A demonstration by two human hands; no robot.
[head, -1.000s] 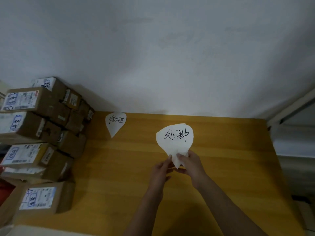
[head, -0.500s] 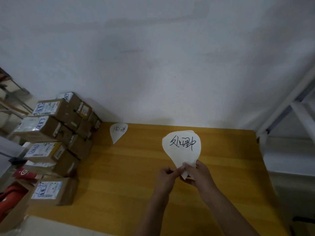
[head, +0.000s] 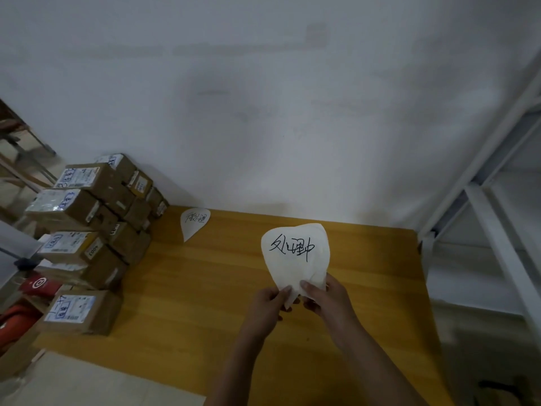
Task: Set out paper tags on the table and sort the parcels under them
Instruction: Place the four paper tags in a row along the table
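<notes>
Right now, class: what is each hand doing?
Left hand: closed, pinching the paper tag at its bottom tip.
Right hand: closed on the same tag.

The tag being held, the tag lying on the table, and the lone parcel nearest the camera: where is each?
Held tag [head: 295, 253], head view: on its written face.
Lying tag [head: 194, 222], head view: its middle.
Lone parcel [head: 79, 313], head view: its top label.

Parcel sorting room: stacked labelled parcels, metal shelving.
</notes>
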